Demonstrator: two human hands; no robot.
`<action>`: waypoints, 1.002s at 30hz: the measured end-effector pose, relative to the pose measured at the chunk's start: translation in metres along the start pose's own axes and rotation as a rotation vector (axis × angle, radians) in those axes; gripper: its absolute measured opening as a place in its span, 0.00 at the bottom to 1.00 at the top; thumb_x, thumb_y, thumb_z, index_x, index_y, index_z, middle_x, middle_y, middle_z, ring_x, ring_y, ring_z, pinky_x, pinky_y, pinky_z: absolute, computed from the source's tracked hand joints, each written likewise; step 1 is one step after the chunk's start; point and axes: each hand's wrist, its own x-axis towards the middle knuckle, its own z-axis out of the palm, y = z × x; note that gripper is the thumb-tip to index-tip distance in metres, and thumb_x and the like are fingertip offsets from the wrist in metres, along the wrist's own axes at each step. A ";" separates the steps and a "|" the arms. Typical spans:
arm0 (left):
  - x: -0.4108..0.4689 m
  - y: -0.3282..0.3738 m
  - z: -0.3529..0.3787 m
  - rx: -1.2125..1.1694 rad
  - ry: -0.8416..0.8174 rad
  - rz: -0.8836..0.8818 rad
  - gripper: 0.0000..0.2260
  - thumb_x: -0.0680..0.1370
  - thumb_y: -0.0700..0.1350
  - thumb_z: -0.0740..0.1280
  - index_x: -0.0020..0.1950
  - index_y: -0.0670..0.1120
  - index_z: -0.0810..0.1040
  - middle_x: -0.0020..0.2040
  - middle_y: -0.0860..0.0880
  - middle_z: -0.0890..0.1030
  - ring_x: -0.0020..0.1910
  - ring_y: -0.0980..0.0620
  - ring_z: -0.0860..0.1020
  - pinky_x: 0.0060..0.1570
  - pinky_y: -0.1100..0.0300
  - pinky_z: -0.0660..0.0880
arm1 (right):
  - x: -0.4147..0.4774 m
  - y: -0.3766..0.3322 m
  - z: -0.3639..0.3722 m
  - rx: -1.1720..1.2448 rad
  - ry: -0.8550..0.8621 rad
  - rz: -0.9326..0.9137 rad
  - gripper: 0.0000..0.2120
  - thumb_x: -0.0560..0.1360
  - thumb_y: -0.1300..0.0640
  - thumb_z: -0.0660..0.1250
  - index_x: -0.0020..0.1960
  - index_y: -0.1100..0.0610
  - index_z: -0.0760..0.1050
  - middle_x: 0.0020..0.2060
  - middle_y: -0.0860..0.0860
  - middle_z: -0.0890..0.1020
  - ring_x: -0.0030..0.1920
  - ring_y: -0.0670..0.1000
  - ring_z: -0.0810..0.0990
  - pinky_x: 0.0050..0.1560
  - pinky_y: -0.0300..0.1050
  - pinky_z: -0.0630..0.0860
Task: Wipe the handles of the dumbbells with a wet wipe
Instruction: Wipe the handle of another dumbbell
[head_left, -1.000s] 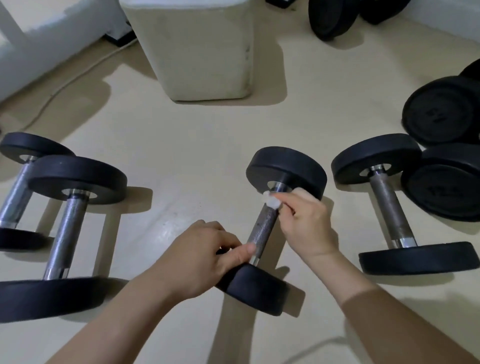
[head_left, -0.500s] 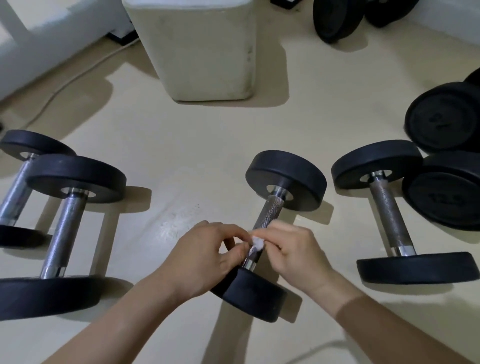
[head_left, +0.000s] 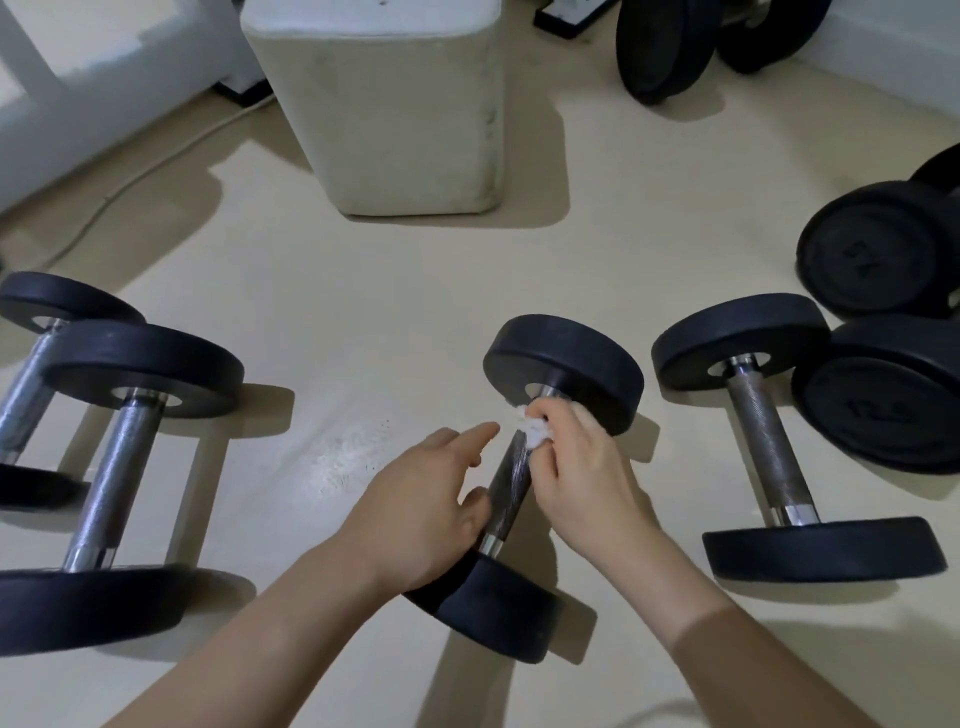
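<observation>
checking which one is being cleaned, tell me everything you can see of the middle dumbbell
The middle dumbbell lies on the beige floor, pointing away and slightly right. Two round black heads, rubber by the look, join a dark knurled metal handle with shiny collars. The right hand presses a bunched white wet wipe round the handle's far end. The left hand, fingers open, sits beside the near end; contact is unclear.

The left hand (head_left: 421, 504), right hand (head_left: 582, 473) and forearms (head_left: 249, 629) appear bare.
</observation>
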 end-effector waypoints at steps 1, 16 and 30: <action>0.005 0.004 0.000 -0.046 0.004 0.022 0.21 0.78 0.47 0.60 0.72 0.57 0.66 0.58 0.55 0.74 0.49 0.55 0.75 0.48 0.64 0.69 | -0.004 0.000 -0.003 0.051 -0.033 0.006 0.14 0.77 0.56 0.60 0.62 0.50 0.70 0.57 0.48 0.72 0.49 0.52 0.77 0.46 0.50 0.77; -0.046 0.004 0.024 -0.129 0.189 0.020 0.15 0.79 0.55 0.54 0.43 0.55 0.79 0.42 0.59 0.74 0.46 0.58 0.71 0.46 0.63 0.69 | -0.029 0.001 0.003 0.108 0.074 -0.213 0.06 0.74 0.63 0.66 0.46 0.57 0.81 0.38 0.51 0.80 0.38 0.51 0.78 0.39 0.44 0.77; -0.058 0.010 0.033 -0.258 0.283 0.010 0.12 0.73 0.57 0.64 0.55 0.58 0.79 0.53 0.63 0.74 0.58 0.60 0.69 0.54 0.72 0.64 | 0.014 0.010 -0.010 -0.087 0.224 -0.210 0.10 0.69 0.63 0.60 0.37 0.59 0.81 0.33 0.54 0.76 0.27 0.56 0.76 0.30 0.34 0.67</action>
